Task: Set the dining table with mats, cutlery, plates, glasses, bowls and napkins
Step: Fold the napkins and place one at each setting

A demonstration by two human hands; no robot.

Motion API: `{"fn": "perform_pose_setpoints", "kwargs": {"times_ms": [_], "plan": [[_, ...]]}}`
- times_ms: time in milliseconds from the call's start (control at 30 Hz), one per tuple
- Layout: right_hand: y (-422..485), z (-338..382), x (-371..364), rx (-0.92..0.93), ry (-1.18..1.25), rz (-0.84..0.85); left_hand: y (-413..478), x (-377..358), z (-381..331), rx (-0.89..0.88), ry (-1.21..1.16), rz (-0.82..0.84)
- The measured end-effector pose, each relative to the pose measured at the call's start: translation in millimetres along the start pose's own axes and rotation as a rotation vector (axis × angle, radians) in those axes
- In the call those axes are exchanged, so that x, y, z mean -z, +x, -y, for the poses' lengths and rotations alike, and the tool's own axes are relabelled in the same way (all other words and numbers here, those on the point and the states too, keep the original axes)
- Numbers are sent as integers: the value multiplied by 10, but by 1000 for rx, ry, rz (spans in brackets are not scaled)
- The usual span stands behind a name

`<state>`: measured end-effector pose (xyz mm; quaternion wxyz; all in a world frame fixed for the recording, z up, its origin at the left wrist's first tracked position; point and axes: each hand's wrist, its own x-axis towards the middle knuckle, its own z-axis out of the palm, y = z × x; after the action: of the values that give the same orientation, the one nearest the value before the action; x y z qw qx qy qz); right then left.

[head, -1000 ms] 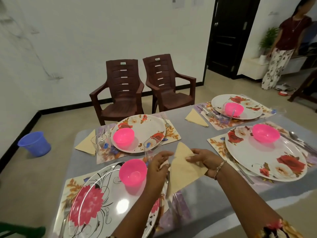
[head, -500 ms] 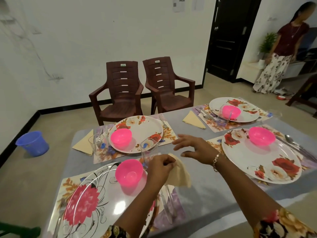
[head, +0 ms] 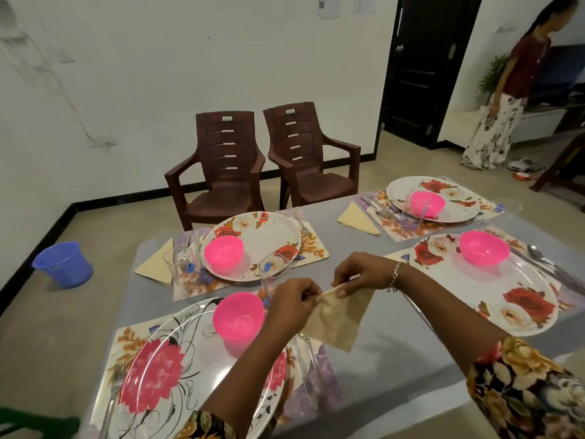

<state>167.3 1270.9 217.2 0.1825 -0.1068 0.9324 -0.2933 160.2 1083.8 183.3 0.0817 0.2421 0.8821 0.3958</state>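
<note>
Pale yellow folded napkin [head: 340, 318] pinched by both hands.
The left hand [head: 292, 304] and right hand [head: 361, 274] each have a tight grip on its top edge, over the grey bench [head: 395, 337], between the round pink plastic bowl [head: 239, 316] and the big white plate with red roses [head: 474, 286].

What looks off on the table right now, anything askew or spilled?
Nothing spilled or broken. One mismatch: the near-left plate has a pink flower with black swirls, while the far-left plate, far-right plate and near-right plate show red roses. The left hand and right hand pinch the napkin, not yet laid.
</note>
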Motion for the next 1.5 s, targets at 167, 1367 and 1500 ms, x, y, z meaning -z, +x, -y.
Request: {"fn": "perform_pose_setpoints", "kwargs": {"times_ms": [167,1367,1500], "plan": [[-104,-218,128,-62,150,-144,-26,-16,96,115,-101,46],[235,-541,-838,-646,1505,-523,92,-757,443,380,-790,-64],[297,-664,-892,-708,1451,-479,336,-743,538,459,-820,-48]]}}
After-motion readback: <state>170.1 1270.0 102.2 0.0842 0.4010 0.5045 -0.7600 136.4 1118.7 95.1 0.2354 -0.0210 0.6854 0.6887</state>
